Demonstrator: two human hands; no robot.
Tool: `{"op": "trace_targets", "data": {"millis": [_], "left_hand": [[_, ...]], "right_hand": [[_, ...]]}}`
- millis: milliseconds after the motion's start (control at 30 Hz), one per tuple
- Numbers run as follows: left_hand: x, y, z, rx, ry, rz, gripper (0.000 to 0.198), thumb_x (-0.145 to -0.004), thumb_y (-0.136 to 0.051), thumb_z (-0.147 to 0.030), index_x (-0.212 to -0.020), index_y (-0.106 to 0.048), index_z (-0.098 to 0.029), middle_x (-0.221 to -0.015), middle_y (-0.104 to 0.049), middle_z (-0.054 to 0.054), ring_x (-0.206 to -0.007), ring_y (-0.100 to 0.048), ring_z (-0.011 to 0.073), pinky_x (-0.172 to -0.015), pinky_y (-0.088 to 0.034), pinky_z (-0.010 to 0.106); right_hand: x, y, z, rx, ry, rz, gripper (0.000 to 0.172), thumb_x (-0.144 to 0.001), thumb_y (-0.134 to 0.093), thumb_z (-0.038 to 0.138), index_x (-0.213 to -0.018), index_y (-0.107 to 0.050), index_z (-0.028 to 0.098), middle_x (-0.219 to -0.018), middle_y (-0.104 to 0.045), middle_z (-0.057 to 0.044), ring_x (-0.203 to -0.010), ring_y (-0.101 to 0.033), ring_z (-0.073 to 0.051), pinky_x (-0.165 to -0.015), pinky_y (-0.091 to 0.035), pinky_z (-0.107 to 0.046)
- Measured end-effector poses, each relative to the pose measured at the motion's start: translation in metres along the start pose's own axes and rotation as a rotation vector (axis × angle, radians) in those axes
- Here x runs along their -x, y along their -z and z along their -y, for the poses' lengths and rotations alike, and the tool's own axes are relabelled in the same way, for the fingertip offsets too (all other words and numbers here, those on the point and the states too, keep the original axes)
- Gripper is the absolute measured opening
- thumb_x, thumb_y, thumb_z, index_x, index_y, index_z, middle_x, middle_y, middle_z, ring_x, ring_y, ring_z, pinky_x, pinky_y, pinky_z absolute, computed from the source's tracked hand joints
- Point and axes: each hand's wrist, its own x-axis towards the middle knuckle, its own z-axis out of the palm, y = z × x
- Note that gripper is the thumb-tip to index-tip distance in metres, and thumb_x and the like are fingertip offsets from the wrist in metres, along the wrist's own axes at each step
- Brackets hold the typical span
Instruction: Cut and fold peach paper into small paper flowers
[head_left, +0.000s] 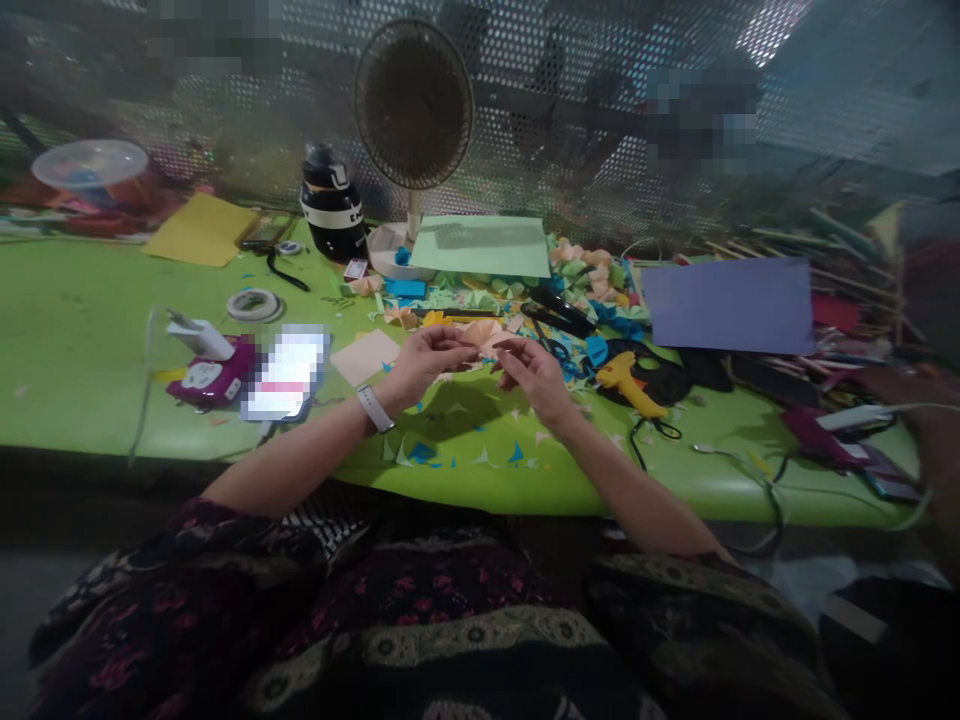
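My left hand (428, 366) and my right hand (535, 376) are raised over the green table, fingertips pinched and facing each other with a small gap. A peach paper piece (484, 338) shows between and just behind the fingertips. Whether either hand grips it is hard to make out, since what lies in the fingers is too small to tell. A flat peach sheet (366, 357) lies beside my left hand. Paper scraps (516, 452) are scattered below the hands. To the right of my right hand is a yellow glue gun (630, 384).
A fan (414, 105), a dark bottle (334, 215) and a green sheet (487, 246) stand or lie at the back. On the left are a tape roll (255, 305) and a lit phone (289, 374). A purple sheet (731, 305) and cables lie right. Another person's arm (934, 430) shows at the right edge.
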Motion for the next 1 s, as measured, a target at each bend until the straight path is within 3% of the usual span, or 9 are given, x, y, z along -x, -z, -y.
{"op": "trace_targets", "data": {"millis": [200, 433, 567, 733, 1000], "left_hand": [[-0.001, -0.001, 0.003, 0.031, -0.02, -0.007, 0.033, -0.061, -0.087, -0.018, -0.081, -0.061, -0.014, -0.079, -0.074, 0.003, -0.074, -0.072, 0.0143, -0.077, -0.058, 0.03], [-0.001, 0.0, 0.004, -0.046, -0.049, -0.017, 0.037, -0.064, -0.087, -0.031, -0.085, -0.063, -0.014, -0.083, -0.075, 0.005, -0.075, -0.072, 0.0147, -0.071, -0.058, 0.027], [-0.002, 0.003, 0.007, -0.213, -0.098, 0.0, 0.035, -0.074, -0.078, -0.044, -0.084, -0.065, -0.013, -0.079, -0.074, 0.006, -0.073, -0.072, 0.0161, -0.065, -0.058, 0.027], [-0.002, 0.004, 0.017, -0.457, -0.26, 0.036, 0.031, -0.082, -0.07, -0.044, -0.08, -0.065, -0.014, -0.072, -0.071, 0.005, -0.064, -0.067, 0.0136, -0.06, -0.056, 0.025], [0.006, 0.002, 0.018, -0.834, -0.486, 0.02, 0.026, -0.091, -0.06, -0.035, -0.079, -0.068, -0.014, -0.069, -0.071, 0.004, -0.058, -0.059, 0.0113, -0.054, -0.043, 0.022]], "right_hand": [[0.002, -0.003, 0.0, 0.008, 0.019, 0.046, 0.044, -0.071, -0.076, 0.059, -0.087, -0.064, 0.02, -0.076, -0.067, 0.0, -0.059, -0.061, -0.011, -0.061, -0.056, -0.027], [0.001, -0.001, -0.002, 0.02, 0.077, 0.011, 0.042, -0.07, -0.077, 0.057, -0.08, -0.063, 0.019, -0.069, -0.066, 0.0, -0.053, -0.06, -0.011, -0.054, -0.054, -0.026], [0.008, -0.003, -0.001, 0.153, 0.251, -0.042, 0.03, -0.078, -0.072, 0.049, -0.079, -0.065, 0.02, -0.066, -0.066, 0.0, -0.051, -0.057, -0.011, -0.051, -0.05, -0.026], [0.013, -0.007, -0.002, 0.339, 0.454, -0.148, 0.017, -0.085, -0.066, 0.036, -0.081, -0.067, 0.02, -0.067, -0.067, 0.0, -0.052, -0.056, -0.01, -0.05, -0.046, -0.025], [0.008, -0.004, -0.009, 0.498, 0.483, -0.175, 0.02, -0.088, -0.062, 0.038, -0.084, -0.068, 0.02, -0.063, -0.066, 0.0, -0.05, -0.057, -0.011, -0.05, -0.045, -0.024]]}}
